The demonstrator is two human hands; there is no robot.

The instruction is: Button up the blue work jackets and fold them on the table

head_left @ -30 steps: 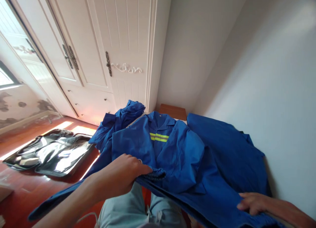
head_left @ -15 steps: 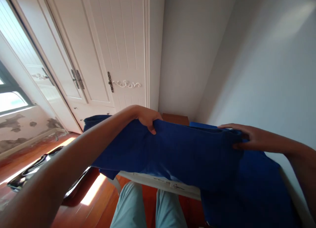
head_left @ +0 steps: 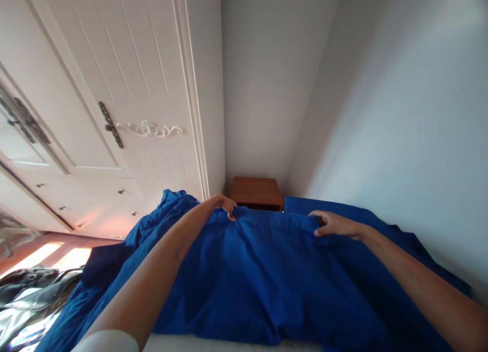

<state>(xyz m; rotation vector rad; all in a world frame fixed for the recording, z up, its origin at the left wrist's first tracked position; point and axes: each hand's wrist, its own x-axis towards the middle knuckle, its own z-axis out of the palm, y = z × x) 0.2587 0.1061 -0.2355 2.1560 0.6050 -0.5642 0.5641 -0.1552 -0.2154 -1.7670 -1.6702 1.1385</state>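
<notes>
A blue garment (head_left: 263, 270) with a gathered band along its top edge spreads across the lower middle of the view. My left hand (head_left: 227, 206) pinches that upper edge left of its middle, thumb in front. At the right end of the band, my right hand (head_left: 324, 224) grips the bunched fabric between thumb and fingers. More blue cloth (head_left: 141, 240) lies rumpled to the left, and a further blue piece (head_left: 343, 210) extends behind and to the right of my right hand. A white surface shows under the garment's lower edge.
A white wardrobe (head_left: 152, 57) with dark handles stands at the left. Beyond the cloth, in the corner, is a brown wooden cabinet (head_left: 255, 189). A pale wall (head_left: 404, 113) rises on the right. Dark, shiny items (head_left: 34, 296) lie at the lower left.
The view has shifted right and closer to the corner. The blue garment, earlier a raised folded band, now hangs spread wider and lower, with both hands on its top edge. The legs are out of view.
</notes>
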